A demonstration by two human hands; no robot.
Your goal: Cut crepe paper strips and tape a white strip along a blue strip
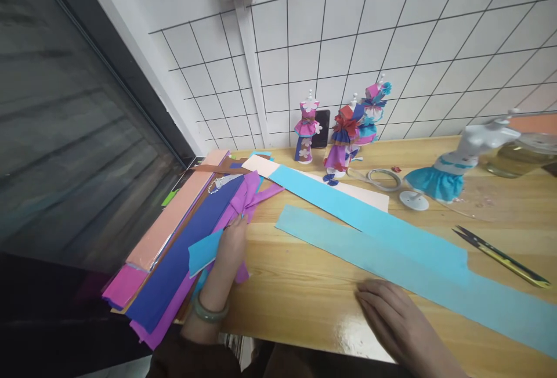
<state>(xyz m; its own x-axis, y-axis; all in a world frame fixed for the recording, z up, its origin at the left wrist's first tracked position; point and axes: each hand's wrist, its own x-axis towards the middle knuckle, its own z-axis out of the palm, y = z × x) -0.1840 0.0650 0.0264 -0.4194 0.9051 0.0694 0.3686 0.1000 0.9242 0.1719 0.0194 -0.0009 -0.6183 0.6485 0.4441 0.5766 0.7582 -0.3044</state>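
spanning the counter (300, 308), the pale blue strip (391, 262) slants from far left to near right, just beyond the right hand (394, 317), the nearer of the two. a brighter blue strip (339, 207) adjoins its far side. the right fingers are released, loosely together; the left hand (232, 244) touches crumpled purple paper (247, 193), though whether its fingers grip cannot be told.

Bare wood mid-table (300, 285); pale blue strip (348, 244) seemingly bars beyond
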